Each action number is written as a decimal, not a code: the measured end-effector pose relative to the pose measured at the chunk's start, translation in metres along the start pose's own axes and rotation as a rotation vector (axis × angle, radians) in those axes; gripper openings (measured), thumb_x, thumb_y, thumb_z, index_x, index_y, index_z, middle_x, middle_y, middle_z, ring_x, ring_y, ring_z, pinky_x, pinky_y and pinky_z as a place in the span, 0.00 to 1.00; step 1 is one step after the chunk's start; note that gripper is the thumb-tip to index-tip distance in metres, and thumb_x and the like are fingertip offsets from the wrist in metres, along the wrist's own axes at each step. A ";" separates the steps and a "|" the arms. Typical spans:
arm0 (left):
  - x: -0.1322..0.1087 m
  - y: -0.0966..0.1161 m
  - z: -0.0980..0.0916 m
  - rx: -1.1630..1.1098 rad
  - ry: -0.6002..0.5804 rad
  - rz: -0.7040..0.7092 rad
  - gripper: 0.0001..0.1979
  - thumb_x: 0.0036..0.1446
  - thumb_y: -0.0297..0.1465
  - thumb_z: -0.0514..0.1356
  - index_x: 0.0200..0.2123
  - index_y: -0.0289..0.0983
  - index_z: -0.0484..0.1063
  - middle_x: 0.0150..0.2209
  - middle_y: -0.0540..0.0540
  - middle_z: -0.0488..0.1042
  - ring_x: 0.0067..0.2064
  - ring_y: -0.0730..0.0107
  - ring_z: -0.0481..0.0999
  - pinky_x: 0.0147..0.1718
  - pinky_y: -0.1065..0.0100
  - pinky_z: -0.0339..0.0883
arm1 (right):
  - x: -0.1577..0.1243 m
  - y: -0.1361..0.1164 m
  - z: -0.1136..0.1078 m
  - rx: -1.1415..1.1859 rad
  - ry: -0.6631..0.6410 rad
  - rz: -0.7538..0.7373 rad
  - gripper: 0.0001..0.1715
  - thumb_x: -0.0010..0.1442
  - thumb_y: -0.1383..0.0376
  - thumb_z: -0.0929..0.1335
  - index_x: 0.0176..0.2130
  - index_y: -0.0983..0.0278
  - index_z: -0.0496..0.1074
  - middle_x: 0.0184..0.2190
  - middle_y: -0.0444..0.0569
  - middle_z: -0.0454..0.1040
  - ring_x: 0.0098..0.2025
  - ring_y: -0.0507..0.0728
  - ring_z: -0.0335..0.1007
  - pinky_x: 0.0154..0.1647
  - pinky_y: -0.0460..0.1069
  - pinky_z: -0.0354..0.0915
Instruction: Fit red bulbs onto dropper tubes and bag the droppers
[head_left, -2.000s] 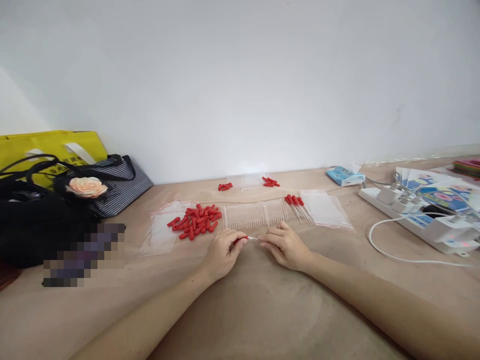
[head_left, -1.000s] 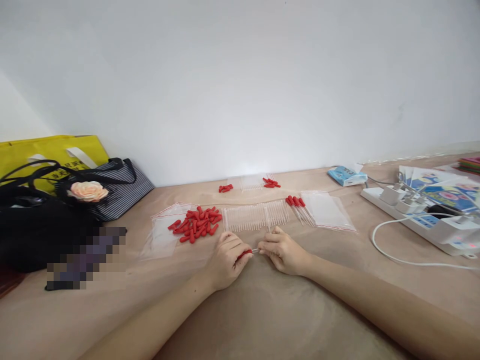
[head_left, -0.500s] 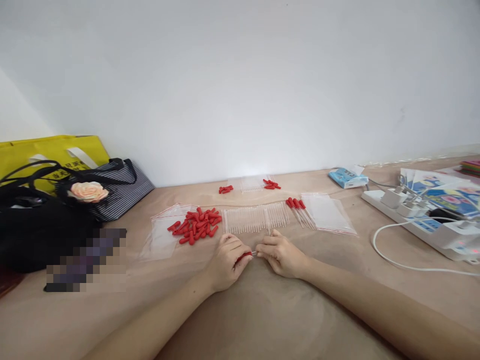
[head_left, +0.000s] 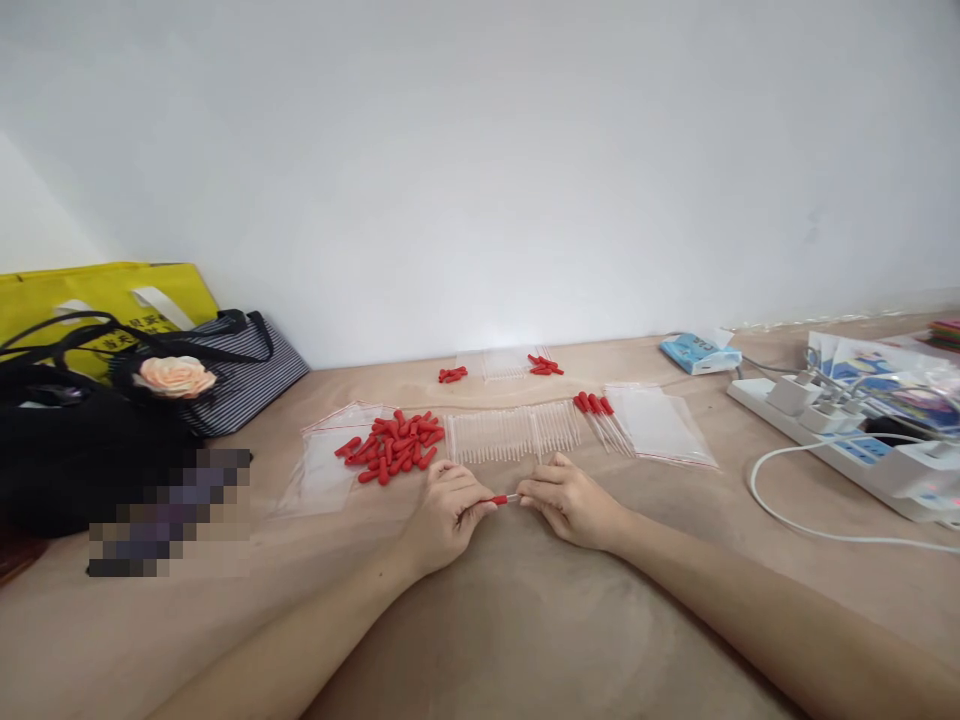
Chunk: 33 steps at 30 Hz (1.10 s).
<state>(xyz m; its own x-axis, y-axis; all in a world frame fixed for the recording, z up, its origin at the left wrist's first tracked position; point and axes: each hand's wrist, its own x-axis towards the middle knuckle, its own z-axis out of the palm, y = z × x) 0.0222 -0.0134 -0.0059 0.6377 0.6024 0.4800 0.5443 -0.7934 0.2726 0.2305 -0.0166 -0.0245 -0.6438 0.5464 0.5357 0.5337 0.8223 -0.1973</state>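
My left hand [head_left: 450, 515] pinches a red rubber dropper bulb [head_left: 498, 500], whose narrow end shows past the fingertips. My right hand [head_left: 568, 503] is closed on a thin clear dropper tube [head_left: 514, 498], and the tube's end meets the bulb between the two hands. Most of the tube is hidden by my right fingers. Left of my left hand lies a heap of loose red bulbs [head_left: 394, 447] on clear zip bags. Beyond my hands is a row of clear tubes [head_left: 491, 436]. Several droppers with red bulbs fitted [head_left: 596, 405] lie to its right.
Clear zip bags [head_left: 664, 425] lie right of the droppers. Smaller groups of red bulbs [head_left: 546, 365] sit near the wall. A power strip [head_left: 840, 440] with a white cable and a blue tissue pack [head_left: 699, 353] are at right. Bags, one striped [head_left: 255, 375], stand at left.
My hands have drawn slightly apart, the left one moving left. More of the red bulb now shows between them, still joined to the tube. The view has shifted a little.
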 end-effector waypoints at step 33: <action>0.000 -0.004 0.000 -0.024 0.021 -0.320 0.20 0.52 0.32 0.55 0.49 0.40 0.57 0.41 0.46 0.69 0.43 0.63 0.68 0.44 0.58 0.57 | -0.010 0.066 -0.037 -0.176 0.236 0.787 0.13 0.57 0.65 0.58 0.34 0.67 0.69 0.30 0.52 0.71 0.32 0.56 0.66 0.33 0.48 0.59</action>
<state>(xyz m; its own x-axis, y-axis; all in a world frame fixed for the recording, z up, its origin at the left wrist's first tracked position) 0.0201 -0.0103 -0.0071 0.4247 0.8201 0.3834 0.7024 -0.5657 0.4319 0.2929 0.0265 -0.0130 0.0736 0.8866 0.4567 0.8693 0.1674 -0.4651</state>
